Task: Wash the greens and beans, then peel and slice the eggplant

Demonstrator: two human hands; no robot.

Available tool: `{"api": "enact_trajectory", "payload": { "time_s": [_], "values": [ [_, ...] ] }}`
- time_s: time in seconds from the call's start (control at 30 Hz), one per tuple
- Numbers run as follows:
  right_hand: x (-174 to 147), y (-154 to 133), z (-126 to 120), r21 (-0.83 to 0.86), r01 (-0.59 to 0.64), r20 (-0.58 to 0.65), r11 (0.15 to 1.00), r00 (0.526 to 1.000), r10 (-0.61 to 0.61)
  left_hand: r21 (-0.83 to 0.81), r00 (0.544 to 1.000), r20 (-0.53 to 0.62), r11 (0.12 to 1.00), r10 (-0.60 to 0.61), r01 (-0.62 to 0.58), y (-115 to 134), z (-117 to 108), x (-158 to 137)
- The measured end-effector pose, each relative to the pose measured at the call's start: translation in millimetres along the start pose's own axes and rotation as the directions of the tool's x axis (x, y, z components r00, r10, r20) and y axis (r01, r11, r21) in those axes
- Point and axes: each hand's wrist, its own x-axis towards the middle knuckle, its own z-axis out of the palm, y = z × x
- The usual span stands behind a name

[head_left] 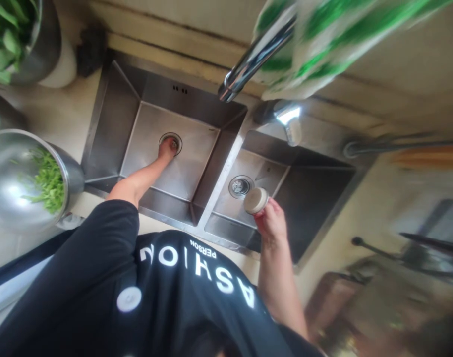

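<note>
A metal bowl point(75, 166) of chopped greens point(48, 184) stands left. The left hand point(167, 148) reaches the drain point(178, 141) of the left sink basin point(191, 171), grip unclear; the right hand point(273, 218) grasps a round, pale cap point(255, 201) over the right basin point(228, 210).

The person's left hand point(168, 147) is at the drain point(179, 142) in the sink's point(223, 168) left basin; the right hand point(272, 218) holds a disc point(255, 201) over its right basin. Left of the sink, a bowl point(7, 173) contains leaves point(48, 181); at its back is a faucet spout point(261, 49).
</note>
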Motion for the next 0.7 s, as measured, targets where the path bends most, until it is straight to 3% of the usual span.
{"api": "enact_trajectory", "payload": {
  "time_s": [0.07, 0.1, 0.17, 0.23, 0.27, 0.3, 0.33, 0.37, 0.43, 0.53, 0.57, 0.6, 0.63, 0.7],
  "values": [
    [-2, -2, -2, -0.001, 0.003, 0.001, 1.0, 1.0, -0.003, 0.061, 0.989, -0.047, 0.989, 0.138, -0.135, 0, 0, -7],
    [-3, -3, -3, -0.001, 0.006, -0.003, 1.0, 1.0, -0.006, 0.087, 0.972, -0.012, 0.969, 0.234, -0.232, -6, 1, -17],
    [-5, -5, -6, 0.005, 0.009, -0.017, 1.0, 1.0, -0.008, 0.079, 0.884, 0.191, 0.891, 0.427, -0.447, -29, 5, -43],
    [-7, -5, -7, 0.02, -0.001, -0.028, 1.0, 1.0, 0.002, 0.019, 0.599, 0.527, 0.697, 0.603, -0.717, -56, 10, -67],
    [-8, -4, -6, 0.026, -0.01, -0.028, 1.0, 1.0, 0.01, 0.0, 0.507, 0.608, 0.638, 0.611, -0.77, -69, 13, -75],
    [-9, -4, -6, 0.026, -0.019, -0.022, 0.999, 1.0, 0.019, -0.001, 0.452, 0.656, 0.6, 0.605, -0.8, -78, 15, -78],
    [-9, -3, -6, 0.023, -0.025, -0.018, 0.999, 1.0, 0.026, 0.005, 0.431, 0.677, 0.581, 0.597, -0.814, -85, 16, -77],
    [-10, -2, -6, 0.017, -0.031, -0.012, 0.999, 0.999, 0.031, 0.025, 0.434, 0.678, 0.572, 0.593, -0.82, -89, 17, -72],
    [-12, 0, -7, 0.009, -0.039, -0.01, 0.999, 0.999, 0.039, 0.113, 0.493, 0.631, 0.558, 0.598, -0.822, -86, 15, -54],
    [-13, 2, -10, 0.02, -0.048, -0.027, 0.999, 0.998, 0.048, 0.329, 0.684, 0.404, 0.601, 0.607, -0.728, -60, 8, -13],
    [-14, 2, -11, 0.024, -0.048, -0.034, 0.999, 0.998, 0.048, 0.365, 0.725, 0.319, 0.626, 0.611, -0.689, -45, 8, 1],
    [-14, 2, -12, 0.028, -0.044, -0.041, 0.999, 0.998, 0.045, 0.366, 0.737, 0.262, 0.642, 0.624, -0.674, -28, 8, 15],
    [-15, 2, -12, 0.03, -0.038, -0.046, 0.999, 0.998, 0.04, 0.342, 0.721, 0.239, 0.639, 0.65, -0.689, -9, 10, 28],
    [-16, 2, -11, 0.036, -0.028, -0.052, 0.999, 0.998, 0.03, 0.284, 0.643, 0.242, 0.58, 0.727, -0.763, 33, 20, 52]
  ]
}}
